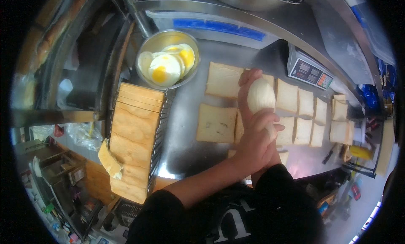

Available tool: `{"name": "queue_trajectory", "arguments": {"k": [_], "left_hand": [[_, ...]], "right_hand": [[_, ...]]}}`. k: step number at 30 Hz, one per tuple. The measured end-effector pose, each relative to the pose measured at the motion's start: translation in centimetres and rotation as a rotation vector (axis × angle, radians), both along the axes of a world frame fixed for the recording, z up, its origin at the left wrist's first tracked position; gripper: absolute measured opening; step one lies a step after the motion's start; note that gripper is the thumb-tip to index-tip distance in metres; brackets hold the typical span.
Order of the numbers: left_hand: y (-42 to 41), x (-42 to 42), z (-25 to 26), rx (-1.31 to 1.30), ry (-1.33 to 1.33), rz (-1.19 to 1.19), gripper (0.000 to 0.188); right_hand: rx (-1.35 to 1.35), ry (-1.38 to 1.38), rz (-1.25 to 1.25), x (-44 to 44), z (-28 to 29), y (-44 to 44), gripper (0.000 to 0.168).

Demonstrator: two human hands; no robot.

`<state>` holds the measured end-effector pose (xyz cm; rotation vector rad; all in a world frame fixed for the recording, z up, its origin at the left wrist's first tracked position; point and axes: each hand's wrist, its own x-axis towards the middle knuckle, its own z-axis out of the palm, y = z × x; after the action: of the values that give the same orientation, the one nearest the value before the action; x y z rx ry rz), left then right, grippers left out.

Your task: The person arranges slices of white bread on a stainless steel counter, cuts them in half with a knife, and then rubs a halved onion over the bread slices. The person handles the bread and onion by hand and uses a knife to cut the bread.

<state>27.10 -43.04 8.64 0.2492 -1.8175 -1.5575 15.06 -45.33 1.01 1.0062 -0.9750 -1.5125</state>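
My left hand (258, 143) grips the narrow end of a plump bag of pale filling (262, 95), which looks like a piping bag. Behind and beside the bag, my right hand (245, 98) supports its wide part, its fingers near the top; the left hand partly covers it. Beneath both hands, rows of white bread slices lie on the steel worktop. The upper left slice (224, 79) has a pale spread on it, and the slice below it (216, 123) shows small marks. Some slices are hidden by my hands and arms.
Fried eggs (165, 69) fill a steel bowl (196, 59) at the upper left. Below it stands a wire-sided rack of sliced loaf (133, 143), with a torn crust piece (109, 158). A digital scale (311, 71) and a clear bin (215, 29) stand along the back, beneath a steel shelf (202, 5).
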Motion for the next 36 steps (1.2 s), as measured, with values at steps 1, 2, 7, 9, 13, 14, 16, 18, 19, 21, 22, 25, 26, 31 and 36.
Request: {"name": "queue_trajectory", "arguments": {"k": [1, 2, 7, 9, 13, 14, 16, 18, 19, 21, 22, 25, 26, 31, 36], "left_hand": [[0.0, 0.2, 0.2, -0.059, -0.017, -0.014, 0.023], [0.2, 0.4, 0.2, -0.079, -0.030, 0.011, 0.022], [0.2, 1.0, 0.3, -0.113, -0.050, 0.052, 0.022], [0.4, 1.0, 0.4, -0.060, -0.041, 0.013, 0.020], [1.3, 0.8, 0.4, -0.026, -0.034, -0.078, 0.018], [1.4, 0.7, 0.5, -0.035, -0.020, -0.089, 0.017], [1.3, 0.6, 1.2, -0.060, 0.011, -0.118, 0.017], [0.8, 0.4, 1.8, -0.072, 0.047, -0.167, 0.017], [0.4, 0.1, 2.2, -0.072, 0.067, -0.205, 0.018], [-1.3, -0.9, 3.9, -0.209, 0.031, -0.148, 0.016], [-2.3, -1.4, 5.3, -0.282, 0.013, -0.109, 0.015], [-4.5, -3.3, 9.9, -0.676, -0.084, -0.056, 0.013], [-4.9, -3.9, 10.1, -0.586, -0.060, -0.126, 0.015], [-5.9, -3.9, 11.8, -0.174, -0.094, -0.358, 0.021], [-5.5, -3.0, 12.5, -0.557, -0.148, -0.174, 0.025]], "right_hand": [[-0.021, -0.048, 0.038, 0.3, 0.6, 0.2, 0.012], [-0.039, -0.096, 0.079, 0.7, 1.2, 0.4, 0.013], [0.257, -0.010, 0.010, 3.7, 4.0, -1.6, 0.013], [0.583, 0.526, 0.045, 3.3, 3.8, -1.0, 0.017], [1.182, 1.558, 0.048, 2.5, 3.2, 0.3, 0.030], [1.332, 1.755, 0.007, 2.3, 3.1, 0.5, 0.033], [1.572, 2.010, -0.235, 2.4, 2.6, -0.1, 0.035], [1.654, 2.153, -0.290, 1.8, 2.1, 0.7, 0.031], [1.644, 2.162, -0.285, 1.4, 2.0, 1.7, 0.027], [1.544, 2.171, -0.280, 0.9, 2.9, 3.7, 0.021], [1.488, 2.209, -0.292, 0.9, 3.9, 4.0, 0.019], [1.382, 2.319, -0.351, 1.6, 7.7, 5.6, 0.017], [1.365, 2.350, -0.371, 1.8, 8.7, 5.9, 0.019], [1.300, 2.430, -0.435, 2.3, 11.3, 5.4, 0.034], [1.734, 2.615, -0.705, 3.4, 14.2, 5.3, 0.038]]}}
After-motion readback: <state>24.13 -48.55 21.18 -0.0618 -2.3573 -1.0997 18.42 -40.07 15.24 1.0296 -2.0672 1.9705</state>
